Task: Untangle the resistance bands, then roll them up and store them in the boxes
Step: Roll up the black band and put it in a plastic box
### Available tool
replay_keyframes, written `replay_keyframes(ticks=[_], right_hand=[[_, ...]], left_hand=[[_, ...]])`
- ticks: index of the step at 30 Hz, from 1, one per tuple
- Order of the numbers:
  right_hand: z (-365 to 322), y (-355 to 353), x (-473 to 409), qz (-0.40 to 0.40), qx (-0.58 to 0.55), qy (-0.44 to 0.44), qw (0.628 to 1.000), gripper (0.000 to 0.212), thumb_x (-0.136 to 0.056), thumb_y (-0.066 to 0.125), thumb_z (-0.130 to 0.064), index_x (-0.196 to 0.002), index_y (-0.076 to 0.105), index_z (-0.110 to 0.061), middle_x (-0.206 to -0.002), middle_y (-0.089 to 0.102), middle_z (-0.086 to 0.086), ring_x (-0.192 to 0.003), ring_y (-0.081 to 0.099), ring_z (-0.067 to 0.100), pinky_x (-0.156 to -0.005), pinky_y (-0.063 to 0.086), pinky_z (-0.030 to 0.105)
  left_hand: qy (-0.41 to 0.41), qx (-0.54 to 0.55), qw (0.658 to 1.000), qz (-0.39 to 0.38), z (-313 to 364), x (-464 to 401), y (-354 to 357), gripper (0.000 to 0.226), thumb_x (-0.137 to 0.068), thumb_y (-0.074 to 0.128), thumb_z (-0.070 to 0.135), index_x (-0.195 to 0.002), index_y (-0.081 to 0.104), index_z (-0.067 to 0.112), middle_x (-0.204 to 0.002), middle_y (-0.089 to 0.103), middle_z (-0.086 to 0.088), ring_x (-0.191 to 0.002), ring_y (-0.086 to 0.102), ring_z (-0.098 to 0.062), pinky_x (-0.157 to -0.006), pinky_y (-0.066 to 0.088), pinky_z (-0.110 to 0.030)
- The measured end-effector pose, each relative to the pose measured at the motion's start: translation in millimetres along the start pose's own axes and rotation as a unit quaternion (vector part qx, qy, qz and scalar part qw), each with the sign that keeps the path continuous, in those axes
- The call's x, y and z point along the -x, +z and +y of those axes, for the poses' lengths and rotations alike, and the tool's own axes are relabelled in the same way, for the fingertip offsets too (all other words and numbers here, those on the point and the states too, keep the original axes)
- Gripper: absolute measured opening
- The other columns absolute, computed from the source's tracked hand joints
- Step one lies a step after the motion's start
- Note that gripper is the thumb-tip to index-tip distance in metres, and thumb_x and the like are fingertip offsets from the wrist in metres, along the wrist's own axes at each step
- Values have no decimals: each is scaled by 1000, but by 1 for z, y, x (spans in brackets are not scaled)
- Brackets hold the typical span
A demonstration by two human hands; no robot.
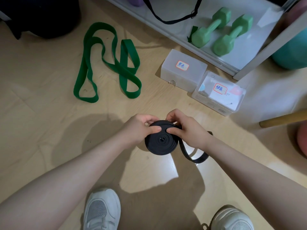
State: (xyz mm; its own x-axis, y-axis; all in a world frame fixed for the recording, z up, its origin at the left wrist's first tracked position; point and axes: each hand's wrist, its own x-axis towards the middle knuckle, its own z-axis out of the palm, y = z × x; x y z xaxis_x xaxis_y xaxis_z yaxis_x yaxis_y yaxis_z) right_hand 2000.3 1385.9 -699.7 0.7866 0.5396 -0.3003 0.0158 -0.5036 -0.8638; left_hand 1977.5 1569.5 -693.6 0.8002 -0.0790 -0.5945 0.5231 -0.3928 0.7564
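Observation:
A black resistance band (160, 143) is wound into a thick coil held above the floor. My left hand (139, 128) grips the coil's left side, thumb on its face. My right hand (186, 128) pinches the coil's upper right, and a loose black tail (192, 156) hangs in a loop below that wrist. A green resistance band (106, 63) lies spread in loose loops on the floor at upper left, apart from both hands. Two closed translucent boxes stand on the floor beyond my hands: one (182, 72) with a label, another (219, 93) to its right with its own label.
A low white shelf (216, 52) at the top right holds two green dumbbells (222, 30) and a black strap. A teal ball (292, 50), a wooden stick (282, 120) and a pink object sit at right. A dark round object is at top left. My white shoes (103, 211) are below.

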Motion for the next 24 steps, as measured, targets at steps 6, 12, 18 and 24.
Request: replay_keyframes(ticks=[6,12,18,24], right_hand=[[-5,-2,-9,0,71,3,997,28,-88,59,-12,-116,59,-10,-108,62,4,-93,54,14,-84,42,23],[-3,-7,-6,-38,-20,31,999,21,-85,66,-14,-101,57,-23,-95,58,-13,-82,55,9,-75,44,15],[-4,-17,-6,-26,-67,36,997,8,-85,64,-12,-89,65,-19,-87,63,8,-74,56,12,-73,46,22],[-2,-1,-4,102,-280,63,952,15,-81,64,2,-82,56,-10,-71,53,1,-55,52,8,-56,46,20]], left_hand=[[24,-2,999,27,5,-2,-2,29,-82,69,14,-110,65,22,-99,66,6,-101,62,-16,-93,48,-31],[65,-75,995,9,9,2,-5,26,-84,66,11,-107,67,23,-77,63,16,-83,64,-14,-76,49,-20],[86,-90,992,11,12,5,-7,23,-84,66,13,-97,66,31,-75,63,20,-78,65,-6,-75,49,-17],[43,26,998,34,12,-1,-8,27,-82,67,11,-105,66,24,-103,69,3,-94,66,-16,-91,50,-32]])
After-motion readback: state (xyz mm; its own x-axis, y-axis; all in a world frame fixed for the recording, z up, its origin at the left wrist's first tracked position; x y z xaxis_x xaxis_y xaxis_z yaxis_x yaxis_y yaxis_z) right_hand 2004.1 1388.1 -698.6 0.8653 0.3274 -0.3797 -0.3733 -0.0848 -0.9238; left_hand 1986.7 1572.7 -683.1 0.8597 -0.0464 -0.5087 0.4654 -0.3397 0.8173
